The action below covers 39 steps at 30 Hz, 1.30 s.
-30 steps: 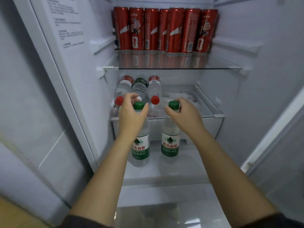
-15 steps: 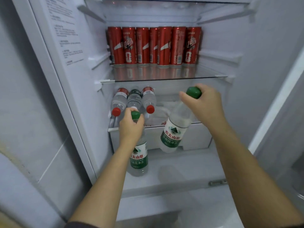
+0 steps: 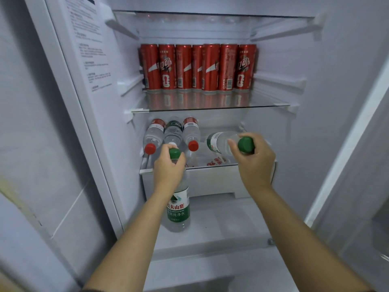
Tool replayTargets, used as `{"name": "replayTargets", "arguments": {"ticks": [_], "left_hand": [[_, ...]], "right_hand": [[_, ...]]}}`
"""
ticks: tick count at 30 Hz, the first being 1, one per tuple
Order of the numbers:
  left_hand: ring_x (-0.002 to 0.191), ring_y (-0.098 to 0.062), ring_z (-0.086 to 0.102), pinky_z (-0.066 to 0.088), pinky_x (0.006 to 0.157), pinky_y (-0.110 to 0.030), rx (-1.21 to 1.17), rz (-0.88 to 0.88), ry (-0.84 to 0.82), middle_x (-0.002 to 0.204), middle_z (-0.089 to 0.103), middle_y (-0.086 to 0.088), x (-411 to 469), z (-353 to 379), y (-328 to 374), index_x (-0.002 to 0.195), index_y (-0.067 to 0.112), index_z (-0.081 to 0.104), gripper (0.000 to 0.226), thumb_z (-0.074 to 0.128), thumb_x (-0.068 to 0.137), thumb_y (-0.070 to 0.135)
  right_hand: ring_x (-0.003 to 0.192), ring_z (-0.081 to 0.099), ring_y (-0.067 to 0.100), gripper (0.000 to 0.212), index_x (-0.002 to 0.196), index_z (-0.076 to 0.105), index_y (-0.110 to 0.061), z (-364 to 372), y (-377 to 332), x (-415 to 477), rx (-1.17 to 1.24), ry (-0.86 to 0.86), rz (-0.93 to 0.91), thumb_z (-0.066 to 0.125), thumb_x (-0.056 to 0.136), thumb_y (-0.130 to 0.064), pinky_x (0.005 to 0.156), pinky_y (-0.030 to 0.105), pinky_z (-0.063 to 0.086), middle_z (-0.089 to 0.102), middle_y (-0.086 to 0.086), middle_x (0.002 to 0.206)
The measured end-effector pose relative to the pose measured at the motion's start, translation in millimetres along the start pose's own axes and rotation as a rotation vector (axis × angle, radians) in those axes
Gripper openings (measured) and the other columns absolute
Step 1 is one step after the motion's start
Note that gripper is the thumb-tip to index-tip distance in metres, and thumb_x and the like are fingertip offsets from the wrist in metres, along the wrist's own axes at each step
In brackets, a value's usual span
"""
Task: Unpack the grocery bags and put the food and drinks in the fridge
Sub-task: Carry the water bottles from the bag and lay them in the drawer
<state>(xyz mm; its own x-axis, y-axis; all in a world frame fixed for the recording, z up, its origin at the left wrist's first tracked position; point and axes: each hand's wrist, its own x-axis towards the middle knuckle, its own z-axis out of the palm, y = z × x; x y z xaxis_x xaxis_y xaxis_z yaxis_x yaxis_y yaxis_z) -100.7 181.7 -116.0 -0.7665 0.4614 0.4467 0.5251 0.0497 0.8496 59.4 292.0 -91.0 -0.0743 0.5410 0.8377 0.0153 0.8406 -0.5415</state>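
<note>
Tipping over within the last second, the bottle (image 3: 221, 142) in the right hand (image 3: 255, 165), fingers (image 3: 231, 144) curled round its cap, now lies flat over the drawer (image 3: 210, 182) beside three stored bottles (image 3: 173, 131). The left hand (image 3: 169, 168) grips the second bottle (image 3: 178, 209), upright below, probably next.

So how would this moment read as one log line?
left hand grips upright bottle | right hand grips tilted bottle over drawer
</note>
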Motion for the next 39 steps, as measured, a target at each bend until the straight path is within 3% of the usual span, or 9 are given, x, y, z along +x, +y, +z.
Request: {"name": "replayTargets", "arguments": {"ticks": [4, 8, 13, 16, 23, 29, 33, 36, 39], "left_hand": [[0.073, 0.000, 0.052, 0.046, 0.068, -0.030, 0.003, -0.004, 0.013, 0.079, 0.054, 0.014, 0, 1, 1, 0.099, 0.021, 0.050, 0.014, 0.062, 0.091, 0.019], [0.071, 0.003, 0.052, 0.043, 0.065, -0.026, 0.011, 0.000, 0.025, 0.078, 0.053, 0.017, 0, 1, 2, 0.099, 0.020, 0.050, 0.015, 0.062, 0.091, 0.018], [0.071, 0.011, 0.053, 0.038, 0.059, -0.007, 0.020, -0.005, 0.028, 0.080, 0.053, 0.018, 2, 2, -1, 0.101, 0.019, 0.051, 0.015, 0.063, 0.091, 0.018], [0.073, 0.018, 0.051, 0.038, 0.057, -0.004, 0.010, 0.003, 0.035, 0.079, 0.054, 0.017, 3, 4, -4, 0.100, 0.016, 0.053, 0.014, 0.063, 0.091, 0.017], [0.074, 0.018, 0.052, 0.039, 0.061, -0.002, -0.019, 0.018, 0.047, 0.080, 0.054, 0.017, 1, 3, -4, 0.099, 0.018, 0.053, 0.015, 0.065, 0.090, 0.015], [0.067, 0.007, 0.057, 0.044, 0.065, -0.007, -0.136, 0.011, 0.012, 0.075, 0.061, 0.011, -21, -3, -3, 0.088, 0.017, 0.057, 0.015, 0.070, 0.085, 0.010], [0.076, -0.002, 0.065, 0.049, 0.072, -0.014, -0.213, -0.041, -0.029, 0.083, 0.068, 0.007, -41, -8, -12, 0.094, 0.023, 0.058, 0.025, 0.075, 0.081, 0.011], [0.078, 0.002, 0.065, 0.049, 0.070, -0.011, -0.244, -0.110, -0.082, 0.088, 0.069, 0.009, -49, -11, -19, 0.100, 0.025, 0.055, 0.038, 0.080, 0.075, 0.009], [0.082, 0.007, 0.063, 0.046, 0.068, -0.007, -0.235, -0.188, -0.111, 0.093, 0.067, 0.013, -62, -13, -30, 0.104, 0.026, 0.055, 0.047, 0.084, 0.071, 0.011]], "right_hand": [[0.083, 0.061, 0.013, 0.034, 0.117, 0.067, -0.017, 20, 32, -10, -0.244, -0.162, 0.041, 0.068, 0.089, -0.036, 0.069, 0.024, 0.051, 0.070, -0.002, 0.095], [0.088, 0.057, 0.022, 0.050, 0.141, 0.049, -0.027, 48, 53, -5, -0.596, -0.360, 0.082, 0.051, 0.095, -0.047, 0.066, 0.028, 0.041, 0.067, 0.004, 0.104], [0.077, 0.040, 0.019, 0.049, 0.144, 0.040, -0.028, 80, 44, 22, -0.812, -0.577, 0.227, 0.039, 0.099, -0.045, 0.060, 0.029, 0.029, 0.053, 0.002, 0.088], [0.072, 0.044, 0.020, 0.049, 0.144, 0.037, -0.023, 99, 45, 32, -0.725, -0.652, 0.288, 0.045, 0.098, -0.039, 0.053, 0.027, 0.029, 0.039, -0.003, 0.069], [0.072, 0.047, 0.020, 0.050, 0.143, 0.038, -0.018, 104, 51, 38, -0.721, -0.707, 0.283, 0.043, 0.098, -0.041, 0.049, 0.025, 0.025, 0.050, 0.001, 0.080], [0.117, 0.054, 0.034, 0.061, 0.152, 0.023, -0.024, 84, 36, 51, -0.601, -0.728, 0.375, 0.039, 0.097, -0.048, 0.083, 0.040, 0.044, 0.051, 0.013, 0.136], [0.098, 0.061, 0.022, 0.040, 0.131, 0.052, -0.022, 75, -15, 46, -0.325, -0.691, 0.215, 0.045, 0.098, -0.043, 0.079, 0.038, 0.050, 0.062, 0.000, 0.107], [0.074, 0.056, 0.016, 0.029, 0.092, 0.060, -0.028, 74, -52, 43, -0.230, -0.902, 0.086, 0.043, 0.096, -0.051, 0.062, 0.031, 0.040, 0.058, -0.009, 0.076], [0.073, 0.055, 0.015, 0.044, 0.083, 0.058, -0.029, 76, -74, 32, -0.382, -1.171, -0.068, 0.037, 0.092, -0.067, 0.061, 0.032, 0.041, 0.054, -0.009, 0.074]]}}
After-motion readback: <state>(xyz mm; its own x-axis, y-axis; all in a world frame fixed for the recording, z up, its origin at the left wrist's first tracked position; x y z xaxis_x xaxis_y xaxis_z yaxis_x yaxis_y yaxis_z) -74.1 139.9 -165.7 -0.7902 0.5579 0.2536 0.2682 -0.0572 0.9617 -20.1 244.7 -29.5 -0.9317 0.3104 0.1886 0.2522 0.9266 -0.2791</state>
